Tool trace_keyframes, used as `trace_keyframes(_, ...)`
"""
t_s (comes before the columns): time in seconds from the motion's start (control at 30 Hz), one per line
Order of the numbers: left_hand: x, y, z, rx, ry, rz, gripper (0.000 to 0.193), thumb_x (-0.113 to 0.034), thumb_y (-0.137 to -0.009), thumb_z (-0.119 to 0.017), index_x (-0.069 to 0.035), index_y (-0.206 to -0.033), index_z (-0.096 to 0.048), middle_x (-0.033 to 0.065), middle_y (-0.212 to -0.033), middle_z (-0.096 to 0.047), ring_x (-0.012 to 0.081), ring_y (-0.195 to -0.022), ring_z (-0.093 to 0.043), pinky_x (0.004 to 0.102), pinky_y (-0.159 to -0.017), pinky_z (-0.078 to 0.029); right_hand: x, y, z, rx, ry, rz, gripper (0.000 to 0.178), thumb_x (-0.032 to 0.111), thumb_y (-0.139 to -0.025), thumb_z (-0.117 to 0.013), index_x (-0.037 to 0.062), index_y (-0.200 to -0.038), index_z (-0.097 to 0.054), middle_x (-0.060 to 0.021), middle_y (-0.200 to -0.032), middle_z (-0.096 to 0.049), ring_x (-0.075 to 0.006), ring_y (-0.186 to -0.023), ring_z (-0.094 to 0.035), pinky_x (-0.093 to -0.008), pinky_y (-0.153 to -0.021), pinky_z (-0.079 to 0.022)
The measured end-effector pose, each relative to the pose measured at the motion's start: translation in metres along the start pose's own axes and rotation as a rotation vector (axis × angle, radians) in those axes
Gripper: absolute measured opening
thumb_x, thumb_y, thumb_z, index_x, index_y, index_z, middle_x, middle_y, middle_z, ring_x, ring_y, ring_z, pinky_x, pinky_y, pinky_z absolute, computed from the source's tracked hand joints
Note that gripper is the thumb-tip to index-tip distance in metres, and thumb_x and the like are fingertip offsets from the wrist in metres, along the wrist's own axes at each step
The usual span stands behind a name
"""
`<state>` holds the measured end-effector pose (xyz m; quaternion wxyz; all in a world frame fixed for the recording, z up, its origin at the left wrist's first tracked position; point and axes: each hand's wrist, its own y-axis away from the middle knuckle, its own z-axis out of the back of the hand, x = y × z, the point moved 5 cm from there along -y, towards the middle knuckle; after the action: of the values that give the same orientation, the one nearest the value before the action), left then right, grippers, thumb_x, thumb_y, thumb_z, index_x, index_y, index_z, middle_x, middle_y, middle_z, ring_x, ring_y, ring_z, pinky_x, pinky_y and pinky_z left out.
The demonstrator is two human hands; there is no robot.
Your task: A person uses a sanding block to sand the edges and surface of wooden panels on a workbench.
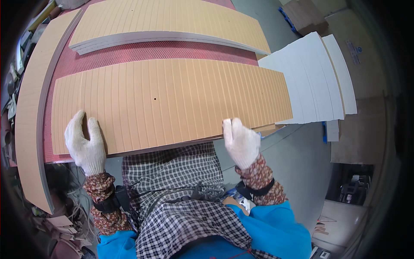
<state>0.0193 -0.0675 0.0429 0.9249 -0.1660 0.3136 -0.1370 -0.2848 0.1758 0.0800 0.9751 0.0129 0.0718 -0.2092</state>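
A long tan grooved panel (181,99) lies crosswise in front of me, with a small dark hole left of its middle. My left hand (86,140), in a white knit glove, rests on the panel's near left corner, fingers apart and holding nothing. Near the front edge, right of the middle, my right hand (241,142) is closed, also gloved in white. Its thumb and forefinger come together over the panel's surface. A small pale bit shows at those fingertips, too small to name. The rest of the right fingers curl out of sight.
The panel lies on a red textured tabletop (172,51). Behind it sits a stack of similar tan panels (172,19); another long panel (32,99) stands along the left. White boards (306,82) fan out at the right. Cardboard boxes (304,17) stand beyond.
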Motion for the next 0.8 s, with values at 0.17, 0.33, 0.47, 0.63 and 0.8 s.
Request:
trace_keyframes(0.17,-0.002,0.000,-0.001,0.008,0.016,0.010,0.035,-0.019,-0.100,-0.070,0.001,-0.129,-0.070,0.0183,-0.128,-0.070,0.0316,-0.122,-0.064,0.0417,-0.108,-0.049,-0.018,-0.074,-0.011,-0.064,0.033,0.047,0.018,0.019,-0.105,-0.051,0.0064,-0.104,-0.064,-0.0117,-0.084,-0.066,-0.0295,-0.068,-0.074,-0.0410,-0.054,-0.058)
trace_keyframes(0.33,-0.007,-0.001,0.005,-0.015,0.037,0.001,0.033,-0.014,-0.096,-0.073,0.002,-0.125,-0.070,0.0194,-0.126,-0.070,0.0341,-0.120,-0.064,0.0440,-0.107,-0.049,-0.037,-0.164,-0.014,0.034,-0.068,-0.101,0.030,0.026,-0.108,-0.044,0.0045,-0.103,-0.065,-0.0182,-0.095,-0.074,-0.0376,-0.083,-0.076,-0.0498,-0.069,-0.062)
trace_keyframes(0.47,-0.007,-0.001,0.004,-0.023,0.034,0.000,0.033,-0.013,-0.096,-0.074,0.002,-0.125,-0.070,0.0193,-0.125,-0.070,0.0344,-0.120,-0.064,0.0442,-0.107,-0.050,-0.045,-0.217,-0.010,0.068,-0.078,-0.071,0.040,0.032,-0.108,-0.041,0.0029,-0.108,-0.068,-0.0237,-0.114,-0.074,-0.0412,-0.102,-0.073,-0.0529,-0.088,-0.060)
trace_keyframes(0.63,-0.003,0.000,0.006,-0.042,0.058,-0.019,0.032,-0.014,-0.094,-0.075,0.002,-0.122,-0.071,0.0193,-0.123,-0.071,0.0349,-0.120,-0.064,0.0450,-0.106,-0.049,-0.036,-0.250,-0.018,0.169,-0.051,-0.043,0.047,0.037,-0.106,-0.040,0.0057,-0.118,-0.073,-0.0240,-0.124,-0.071,-0.0413,-0.119,-0.068,-0.0541,-0.104,-0.053)
trace_keyframes(0.8,-0.007,-0.001,0.004,-0.025,0.035,-0.048,0.033,-0.016,-0.098,-0.072,0.002,-0.126,-0.070,0.0179,-0.125,-0.071,0.0320,-0.120,-0.065,0.0426,-0.106,-0.050,-0.047,-0.208,-0.017,0.046,-0.110,-0.137,0.042,0.035,-0.109,-0.041,0.0030,-0.109,-0.069,-0.0251,-0.115,-0.074,-0.0427,-0.103,-0.073,-0.0549,-0.090,-0.059)
